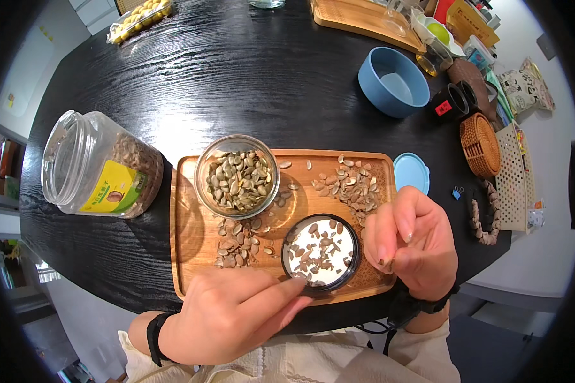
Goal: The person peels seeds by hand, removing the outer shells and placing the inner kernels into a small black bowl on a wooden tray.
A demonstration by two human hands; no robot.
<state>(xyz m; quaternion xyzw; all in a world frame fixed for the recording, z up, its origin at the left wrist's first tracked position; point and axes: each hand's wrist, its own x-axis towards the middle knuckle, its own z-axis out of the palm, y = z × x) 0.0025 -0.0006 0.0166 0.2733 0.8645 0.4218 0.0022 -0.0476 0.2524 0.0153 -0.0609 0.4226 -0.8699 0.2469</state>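
A wooden tray (188,255) lies on the black table. On it stand a glass bowl (237,175) full of pumpkin seeds and a small black-rimmed dish (321,252) with seed pieces. Loose seeds or shells lie in a pile (236,239) below the bowl, and another pile (351,185) lies at the tray's right. My left hand (236,313) rests at the tray's near edge, its fingertips touching the dish rim. My right hand (410,239) hovers beside the dish with fingers curled together, pinching something small that I cannot make out.
A clear plastic jar (99,167) with nuts lies on its side at left. A blue bowl (393,82), a light blue lid (411,171), a black cup (448,102), a woven basket (480,144) and a second tray (364,22) stand at right and far.
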